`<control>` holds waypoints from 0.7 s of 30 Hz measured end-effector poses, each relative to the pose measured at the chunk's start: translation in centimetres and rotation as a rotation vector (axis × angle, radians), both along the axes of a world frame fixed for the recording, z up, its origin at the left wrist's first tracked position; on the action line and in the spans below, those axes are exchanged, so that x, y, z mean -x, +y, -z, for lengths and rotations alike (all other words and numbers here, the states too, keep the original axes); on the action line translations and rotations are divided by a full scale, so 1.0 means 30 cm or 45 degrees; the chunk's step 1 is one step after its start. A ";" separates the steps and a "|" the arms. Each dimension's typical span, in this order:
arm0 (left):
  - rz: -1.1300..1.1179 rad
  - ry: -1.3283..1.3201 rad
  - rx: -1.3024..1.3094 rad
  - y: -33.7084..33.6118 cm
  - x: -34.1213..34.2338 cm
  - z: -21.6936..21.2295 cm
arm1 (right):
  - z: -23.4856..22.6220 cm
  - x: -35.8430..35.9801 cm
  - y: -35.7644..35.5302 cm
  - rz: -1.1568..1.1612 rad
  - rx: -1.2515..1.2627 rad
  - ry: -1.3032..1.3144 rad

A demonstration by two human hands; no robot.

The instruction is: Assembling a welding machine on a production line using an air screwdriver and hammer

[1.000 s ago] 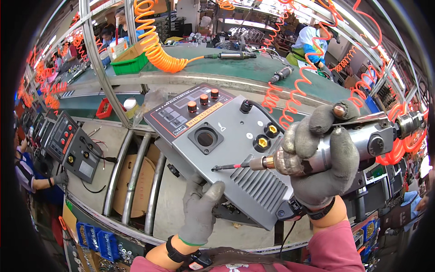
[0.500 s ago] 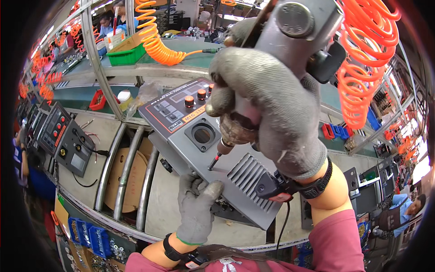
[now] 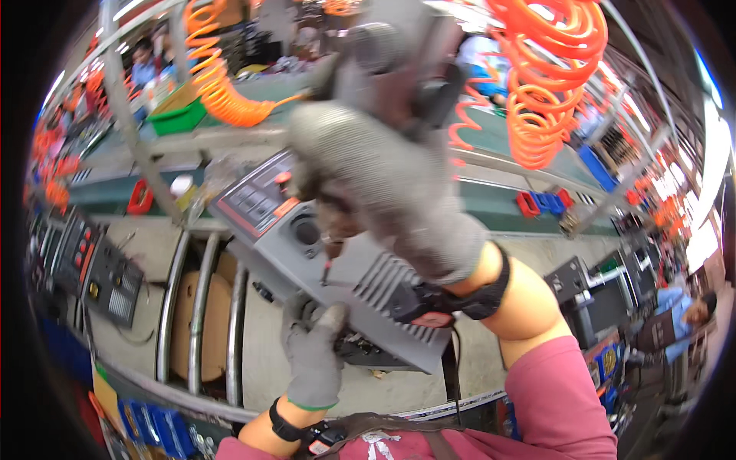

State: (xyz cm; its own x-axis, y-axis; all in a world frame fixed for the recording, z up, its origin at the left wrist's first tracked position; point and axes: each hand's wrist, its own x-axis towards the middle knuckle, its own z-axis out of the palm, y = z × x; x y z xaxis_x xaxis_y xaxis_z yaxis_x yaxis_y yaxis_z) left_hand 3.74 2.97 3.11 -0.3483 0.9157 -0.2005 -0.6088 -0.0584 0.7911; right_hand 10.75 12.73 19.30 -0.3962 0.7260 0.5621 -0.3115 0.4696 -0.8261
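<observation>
A grey front panel [image 3: 287, 257] lies tilted before me, with orange-topped knobs, a round opening and a slotted vent. My right hand [image 3: 383, 180], in a grey knit glove, is wrapped round a power screwdriver [image 3: 399, 65]; both are smeared by motion. The screwdriver's thin bit [image 3: 326, 272] points down at the panel, between the round opening and the vent. Whether its tip touches a screw is too small to see. At the panel's lower edge my gloved left hand [image 3: 314, 356] grips the rim, thumb uppermost, other fingers partly hidden.
A similar panel unit [image 3: 100, 268] stands at the left, beside metal rollers [image 3: 203, 307]. Orange coiled hoses [image 3: 537, 84] hang overhead. Blue parts bins [image 3: 157, 429] sit at the lower left, and a green bin [image 3: 178, 115] stands across the line. Another person [image 3: 675, 322] is at the right.
The whole view has shifted, so panel, hands and hoses appear further left. My right hand still holds the screwdriver at the same part of the panel; my left hand keeps its grip.
</observation>
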 end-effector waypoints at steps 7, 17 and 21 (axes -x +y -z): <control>-0.034 0.097 0.011 -0.044 -0.064 -0.129 | 0.021 0.079 0.059 -0.062 -0.136 0.323; 0.218 0.113 -0.063 -0.099 -0.082 -0.121 | -0.007 0.116 0.085 0.204 -0.276 0.521; 0.300 0.055 -0.190 -0.039 -0.008 -0.034 | -0.212 -0.118 -0.074 -0.103 0.181 0.516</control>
State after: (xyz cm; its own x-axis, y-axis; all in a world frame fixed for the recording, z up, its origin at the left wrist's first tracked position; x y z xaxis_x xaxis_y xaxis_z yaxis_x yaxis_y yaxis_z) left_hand 3.97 1.78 4.14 -0.1272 0.9908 -0.0467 -0.5854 -0.0370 0.8099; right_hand 14.30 10.52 25.65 -0.2228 0.7830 0.5807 -0.6550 0.3210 -0.6841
